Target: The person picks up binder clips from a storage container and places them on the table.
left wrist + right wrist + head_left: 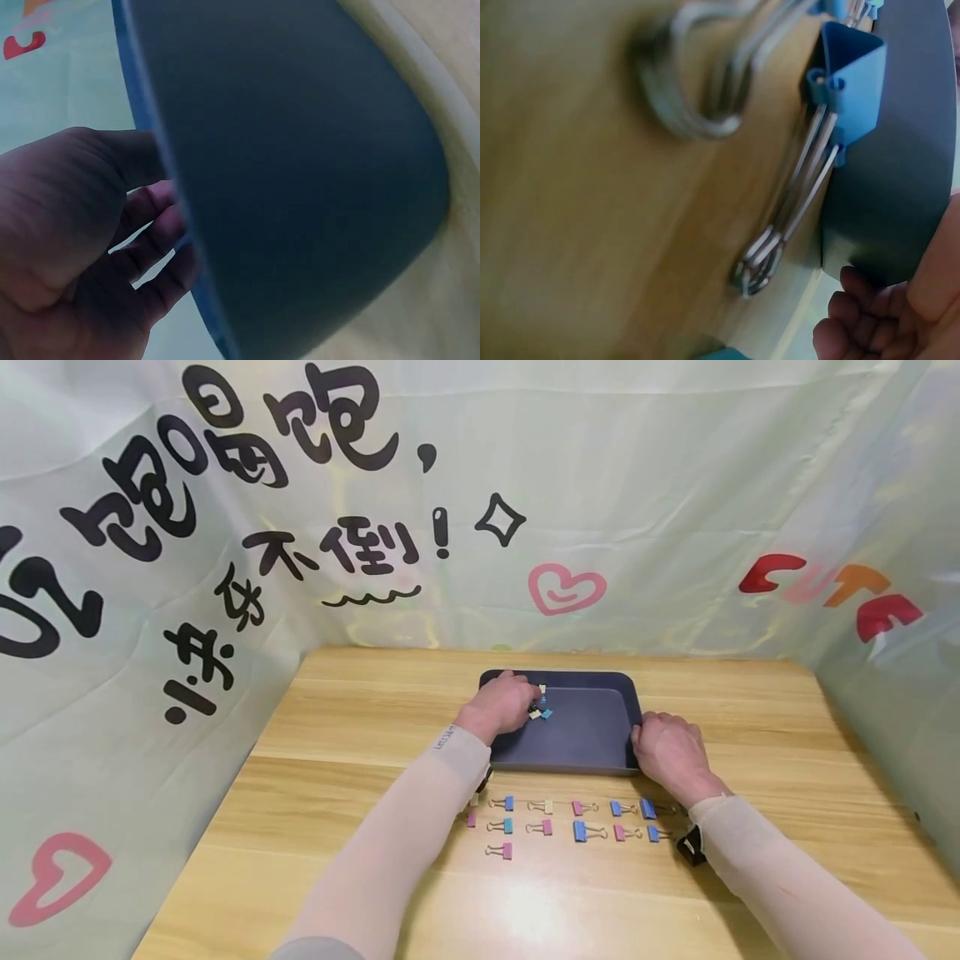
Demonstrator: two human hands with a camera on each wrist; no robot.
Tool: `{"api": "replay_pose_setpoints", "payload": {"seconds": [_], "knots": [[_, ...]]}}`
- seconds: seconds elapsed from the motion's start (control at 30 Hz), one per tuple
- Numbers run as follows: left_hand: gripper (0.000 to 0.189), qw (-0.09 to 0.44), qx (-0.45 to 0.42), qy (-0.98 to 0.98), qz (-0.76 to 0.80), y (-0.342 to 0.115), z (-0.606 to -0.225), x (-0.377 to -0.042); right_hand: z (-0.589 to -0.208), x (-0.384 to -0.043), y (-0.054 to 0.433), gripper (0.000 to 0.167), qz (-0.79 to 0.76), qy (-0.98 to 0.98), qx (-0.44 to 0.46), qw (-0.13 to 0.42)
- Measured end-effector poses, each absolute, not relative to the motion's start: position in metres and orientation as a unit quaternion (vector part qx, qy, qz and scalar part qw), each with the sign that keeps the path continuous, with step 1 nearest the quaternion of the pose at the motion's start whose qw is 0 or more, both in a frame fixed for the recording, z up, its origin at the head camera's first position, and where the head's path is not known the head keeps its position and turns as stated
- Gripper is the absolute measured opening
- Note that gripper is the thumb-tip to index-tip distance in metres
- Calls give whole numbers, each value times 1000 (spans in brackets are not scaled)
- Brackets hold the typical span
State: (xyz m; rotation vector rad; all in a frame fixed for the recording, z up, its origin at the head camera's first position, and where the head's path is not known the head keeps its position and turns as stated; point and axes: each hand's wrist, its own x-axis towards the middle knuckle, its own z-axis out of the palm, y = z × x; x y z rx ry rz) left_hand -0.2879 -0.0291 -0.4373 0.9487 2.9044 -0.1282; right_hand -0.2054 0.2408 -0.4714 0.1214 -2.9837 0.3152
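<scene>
A dark grey tray (585,731) stands on the wooden table, with a few small binder clips (547,714), blue and cream, in its left part. Over the tray's left side reaches my left hand (504,703), fingers down by these clips. In the left wrist view the tray wall (300,187) hides its fingertips, so I cannot tell whether they pinch a clip. My right hand (671,752) grips the tray's right side near the front corner. The right wrist view shows its curled fingers (851,315) against the tray's corner.
In front of the tray, binder clips lie in rows: a large blue clip (588,832), a pink clip (501,852), a teal clip (501,826) and several more. Part of the rows is hidden by my left forearm. Printed cloth walls (660,510) surround the table.
</scene>
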Motion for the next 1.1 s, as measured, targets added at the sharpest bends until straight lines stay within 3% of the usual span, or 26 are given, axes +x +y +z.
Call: {"api": "replay_pose_setpoints", "payload": {"seconds": [0.37, 0.77, 1.1], "knots": [[37, 54, 303, 950, -50, -24, -440, -287, -472, -205, 240, 32, 110, -990, 44, 83], [23, 54, 307, 947, -73, -26, -442, -283, -473, -205, 240, 33, 112, -990, 39, 81], [13, 89, 311, 943, -75, -33, -435, -271, -473, -205, 242, 32, 115, -988, 50, 93]]}}
